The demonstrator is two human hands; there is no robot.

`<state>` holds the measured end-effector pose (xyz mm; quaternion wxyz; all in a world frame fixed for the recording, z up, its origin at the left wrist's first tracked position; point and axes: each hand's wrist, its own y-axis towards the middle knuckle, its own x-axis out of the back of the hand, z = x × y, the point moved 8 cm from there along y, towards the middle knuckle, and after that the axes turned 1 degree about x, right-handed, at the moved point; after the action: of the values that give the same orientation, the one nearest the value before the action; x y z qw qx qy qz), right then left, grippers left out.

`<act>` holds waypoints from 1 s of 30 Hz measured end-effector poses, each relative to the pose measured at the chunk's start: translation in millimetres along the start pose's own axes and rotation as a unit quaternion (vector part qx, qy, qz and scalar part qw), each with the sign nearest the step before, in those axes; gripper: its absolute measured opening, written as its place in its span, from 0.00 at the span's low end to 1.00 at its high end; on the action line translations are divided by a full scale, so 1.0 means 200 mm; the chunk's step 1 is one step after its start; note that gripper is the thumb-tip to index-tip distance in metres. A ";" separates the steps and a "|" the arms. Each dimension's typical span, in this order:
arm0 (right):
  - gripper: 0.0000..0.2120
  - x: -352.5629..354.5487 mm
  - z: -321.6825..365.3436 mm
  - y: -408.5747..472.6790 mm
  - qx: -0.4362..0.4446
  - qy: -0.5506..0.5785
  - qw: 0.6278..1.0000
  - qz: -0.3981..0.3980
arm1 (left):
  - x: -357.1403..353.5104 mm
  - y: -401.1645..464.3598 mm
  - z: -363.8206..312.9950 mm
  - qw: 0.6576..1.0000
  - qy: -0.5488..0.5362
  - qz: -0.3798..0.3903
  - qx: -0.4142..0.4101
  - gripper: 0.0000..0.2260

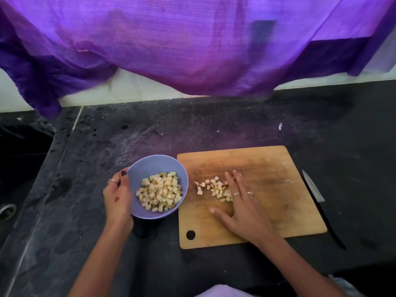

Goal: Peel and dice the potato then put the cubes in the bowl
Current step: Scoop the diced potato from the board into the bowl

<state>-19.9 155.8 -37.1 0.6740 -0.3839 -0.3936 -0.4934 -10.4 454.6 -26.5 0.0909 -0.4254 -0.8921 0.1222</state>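
Observation:
A lilac bowl tilts toward the wooden cutting board, its rim at the board's left edge. Many pale potato cubes fill it. My left hand grips the bowl's left rim, thumb over the edge. A small heap of potato cubes lies on the board. My right hand lies flat on the board just right of the heap, fingers straight and touching the cubes.
A knife lies on the dark stone counter along the board's right edge, blade pointing away. A sink with a drain is at the far left. Purple cloth hangs over the back wall.

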 end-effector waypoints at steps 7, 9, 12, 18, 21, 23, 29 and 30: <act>0.42 -0.01 0.09 0.19 -0.018 0.018 0.998 -0.064 | 0.01 0.00 -0.02 1.000 0.017 0.008 -0.006 0.10; 0.39 -0.03 0.14 0.21 0.021 0.021 0.998 -0.054 | 0.00 -0.01 -0.03 1.000 0.016 0.011 -0.004 0.10; 0.32 -0.06 0.18 0.22 0.070 0.024 0.996 -0.042 | 0.00 -0.02 -0.02 1.000 0.008 0.004 0.004 0.09; 0.15 -0.04 0.28 0.20 0.195 0.017 0.976 -0.094 | 0.00 0.00 -0.02 1.000 0.020 -0.002 0.001 0.09; 0.12 -0.03 0.26 0.18 0.224 0.049 0.970 -0.085 | 0.00 -0.01 -0.02 1.000 0.017 -0.006 -0.001 0.10; 0.12 -0.01 0.24 0.16 0.227 0.070 0.969 -0.070 | 0.00 -0.01 -0.02 1.000 0.012 -0.005 0.002 0.09; 0.24 -0.03 0.19 0.06 0.244 0.004 0.970 -0.018 | 0.00 -0.02 -0.03 1.000 0.017 -0.006 0.000 0.08; 0.25 -0.04 0.19 0.07 0.235 0.001 0.972 -0.014 | 0.00 -0.02 -0.03 1.000 0.018 -0.006 -0.003 0.08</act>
<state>-13.4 196.3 -30.7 0.7390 -0.2087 -0.5032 -0.3963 -11.2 452.2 -19.8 0.1064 -0.4227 -0.8931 0.1112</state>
